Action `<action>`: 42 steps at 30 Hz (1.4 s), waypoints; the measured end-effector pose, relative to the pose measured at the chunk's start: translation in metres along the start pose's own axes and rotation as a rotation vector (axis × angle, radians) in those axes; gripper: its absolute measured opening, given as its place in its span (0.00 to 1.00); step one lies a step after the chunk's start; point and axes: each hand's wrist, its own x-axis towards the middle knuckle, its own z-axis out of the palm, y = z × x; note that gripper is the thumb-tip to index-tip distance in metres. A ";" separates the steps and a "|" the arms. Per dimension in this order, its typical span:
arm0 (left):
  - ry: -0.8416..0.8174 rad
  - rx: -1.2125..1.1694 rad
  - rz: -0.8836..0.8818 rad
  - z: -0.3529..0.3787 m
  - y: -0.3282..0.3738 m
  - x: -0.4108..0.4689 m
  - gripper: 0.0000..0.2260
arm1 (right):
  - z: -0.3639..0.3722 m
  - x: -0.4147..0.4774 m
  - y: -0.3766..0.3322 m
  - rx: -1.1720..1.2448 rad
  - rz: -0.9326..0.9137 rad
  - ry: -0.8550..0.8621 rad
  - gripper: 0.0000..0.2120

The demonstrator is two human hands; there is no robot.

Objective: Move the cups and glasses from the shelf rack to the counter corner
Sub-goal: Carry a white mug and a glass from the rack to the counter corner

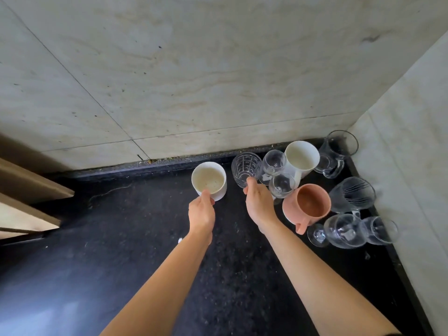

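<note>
On the black counter (121,251), a white cup (209,180) stands upright near the back wall, and my left hand (201,212) grips its near rim. My right hand (258,202) holds the near side of a clear patterned glass (246,168) just right of the cup. Behind and right of it, in the corner, stand a tall white cup (301,155), two small wine glasses (274,161) (282,186), a pink mug (309,204), a glass mug (335,154), a striped tumbler (351,194) and two more stemmed glasses (341,230) (378,230).
Marble-like tiled walls (194,81) close the corner at the back and on the right (412,166). A wooden cabinet edge (29,190) juts in at the left. The shelf rack is out of view.
</note>
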 end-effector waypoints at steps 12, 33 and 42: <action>0.052 -0.012 0.103 0.029 0.001 0.026 0.21 | 0.014 0.030 0.004 0.044 0.001 0.018 0.33; 0.617 0.843 1.041 -0.180 0.111 -0.107 0.25 | -0.053 -0.087 -0.128 -0.633 -0.899 0.167 0.33; 1.111 0.960 0.786 -0.308 0.016 -0.252 0.29 | 0.057 -0.197 -0.170 -0.602 -1.481 -0.066 0.35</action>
